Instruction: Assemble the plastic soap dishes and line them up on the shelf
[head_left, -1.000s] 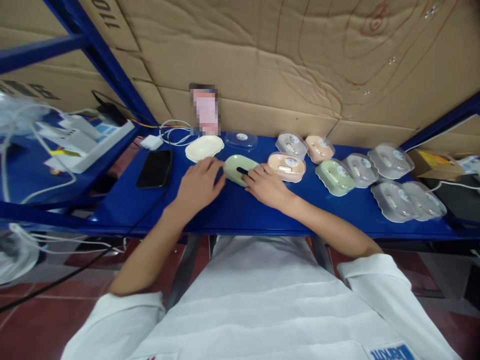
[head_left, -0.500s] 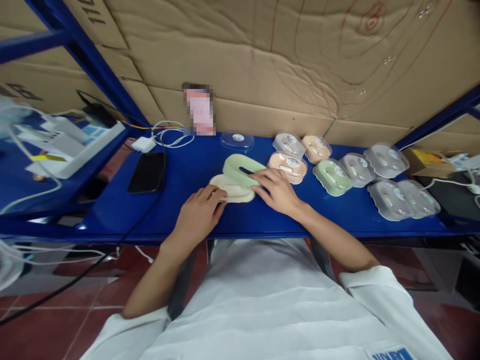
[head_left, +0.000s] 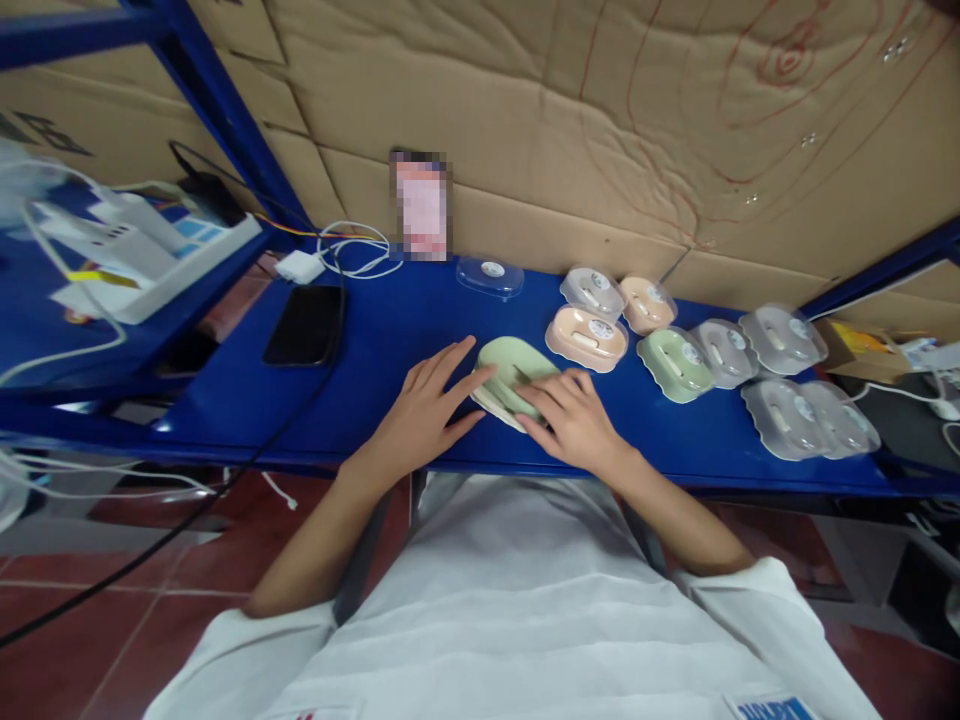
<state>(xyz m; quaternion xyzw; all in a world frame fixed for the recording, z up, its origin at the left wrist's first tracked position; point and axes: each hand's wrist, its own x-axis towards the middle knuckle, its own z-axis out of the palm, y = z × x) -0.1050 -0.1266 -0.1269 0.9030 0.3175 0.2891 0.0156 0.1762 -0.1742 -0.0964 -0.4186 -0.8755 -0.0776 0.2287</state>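
A pale green oval tray sits stacked on a cream oval base near the front edge of the blue shelf. My left hand rests flat against the left side of the stack, fingers spread. My right hand presses on its right side, fingers over the green tray. Both hands hold the stack between them.
A row of similar oval boxes runs to the right: peach, green and several clear-lidded ones. A loose clear lid lies at the back. A black phone, a white charger with cable and a power strip lie left.
The green tray went from beside the cream base to on top of it, and the stack moved toward the shelf's front edge. Both hands followed and now press its sides.
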